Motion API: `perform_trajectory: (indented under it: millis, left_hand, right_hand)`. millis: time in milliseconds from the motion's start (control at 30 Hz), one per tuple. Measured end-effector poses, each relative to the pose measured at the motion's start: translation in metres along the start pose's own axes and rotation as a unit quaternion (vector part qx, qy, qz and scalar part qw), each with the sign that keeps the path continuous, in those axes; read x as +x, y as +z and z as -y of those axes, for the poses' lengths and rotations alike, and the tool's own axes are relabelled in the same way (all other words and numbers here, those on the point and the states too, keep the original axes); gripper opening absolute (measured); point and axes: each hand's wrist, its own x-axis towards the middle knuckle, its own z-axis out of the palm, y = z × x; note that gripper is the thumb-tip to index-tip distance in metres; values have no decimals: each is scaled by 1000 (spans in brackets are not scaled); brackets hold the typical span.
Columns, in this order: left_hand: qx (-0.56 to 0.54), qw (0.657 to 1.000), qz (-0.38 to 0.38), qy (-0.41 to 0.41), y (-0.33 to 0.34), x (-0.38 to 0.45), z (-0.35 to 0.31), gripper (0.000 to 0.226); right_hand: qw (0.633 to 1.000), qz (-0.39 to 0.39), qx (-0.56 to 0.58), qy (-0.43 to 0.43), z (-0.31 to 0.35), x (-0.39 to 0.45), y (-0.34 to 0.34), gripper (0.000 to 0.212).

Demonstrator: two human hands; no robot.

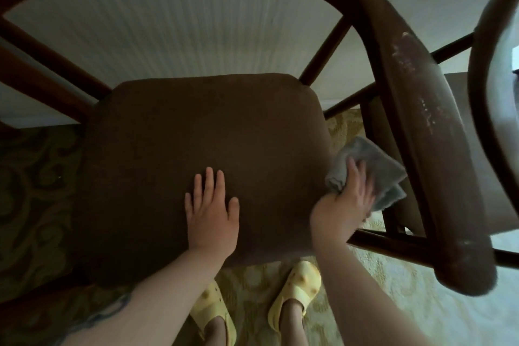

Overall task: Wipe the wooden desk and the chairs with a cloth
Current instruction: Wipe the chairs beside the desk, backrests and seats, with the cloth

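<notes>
Seen from above: dark brown upholstered chair seat [207,154] of a wooden armchair, standing on a patterned yellow-green carpet [393,289]. Left of the seat, dark wooden spindles [42,64] running up to the curved back rail. On the seat's near middle, left hand [211,211] lying flat, fingers straight, released, gripping nothing. Below the seat's front edge, two pale yellow clogs [297,289] on the carpet. At the seat's right edge, right hand [346,199] pressing a folded grey-blue cloth [368,174] against the seat's side, thumb curled round the fabric. Right of the seat, worn brown wooden armrest [429,132] with scuffed pale patches.
</notes>
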Motion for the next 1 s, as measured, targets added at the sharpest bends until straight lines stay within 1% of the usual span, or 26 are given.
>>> perform_trajectory:
  millis: [33,67,100,133,167,200,233,267,333,400,433,533,600,633,667,700,733,767,800,833,867,900,933,1000]
  left_hand:
    - [1,1000,13,-10,0,1,-4,62]
    - [2,999,26,-22,-2,3,-8,64]
    - [5,999,41,-31,-5,6,-12,64]
    - [11,998,60,-32,-11,9,-14,64]
    - [15,996,81,-25,-17,11,-16,63]
    - [14,994,103,-11,-25,11,-18,60]
    - [-7,993,119,7,-32,9,-21,56]
    - [-42,991,125,26,-41,6,-27,53]
    - [-103,986,100,82,-58,-7,-47,51]
    - [-121,979,51,154,-73,-25,-75,51]
    - [-134,973,40,185,-80,-36,-90,50]
    - [-193,949,53,243,-95,-72,-136,44]
    - [-199,942,62,262,-102,-96,-161,48]
    - [-196,942,62,264,-104,-108,-169,51]
    - [-194,945,65,254,-105,-120,-175,52]
    - [-199,949,69,236,-107,-130,-180,52]
    - [-208,952,80,210,-108,-137,-184,51]
    - [-223,953,92,184,-111,-144,-187,51]
    - [-236,953,98,161,-113,-148,-189,50]
    - [-240,955,97,148,-114,-152,-190,50]
    - [-239,957,90,137,-115,-154,-191,50]
    - [-235,960,77,128,-116,-154,-192,50]
    - [-231,964,59,119,-117,-152,-195,50]
    - [-220,971,12,95,-118,-147,-204,50]
  right_hand:
    - [996,73,-53,6,6,-7,5,77]
    - [984,158,-79,-12,8,-19,15,75]
    - [966,244,-74,-44,12,-32,21,71]
    - [941,328,-40,-71,16,-41,25,65]
    - [916,391,26,-84,24,-46,21,59]
    - [893,434,105,-60,34,-49,11,54]
    - [886,437,154,-23,44,-49,-5,51]
    - [890,410,198,15,52,-48,-22,51]
    - [905,322,275,37,64,-45,-62,54]
    - [904,267,332,29,72,-47,-101,57]
    - [905,247,346,18,74,-48,-119,59]
    - [914,187,359,-16,77,-53,-175,62]
    - [928,146,340,-45,68,-52,-211,70]
    - [944,111,303,-64,59,-50,-227,75]
    - [962,68,245,-99,47,-49,-242,76]
    - [972,29,173,-154,35,-46,-255,72]
    - [972,9,91,-216,21,-43,-265,63]
    - [964,20,7,-266,6,-41,-271,57]
    - [945,67,-74,-310,-9,-38,-274,54]
    - [915,136,-146,-352,-24,-36,-273,54]
    - [876,203,-201,-389,-36,-34,-270,56]
    - [840,252,-236,-419,-45,-31,-265,58]
    - [809,284,-262,-443,-50,-22,-259,61]
    - [761,323,-289,-482,-49,3,-251,64]
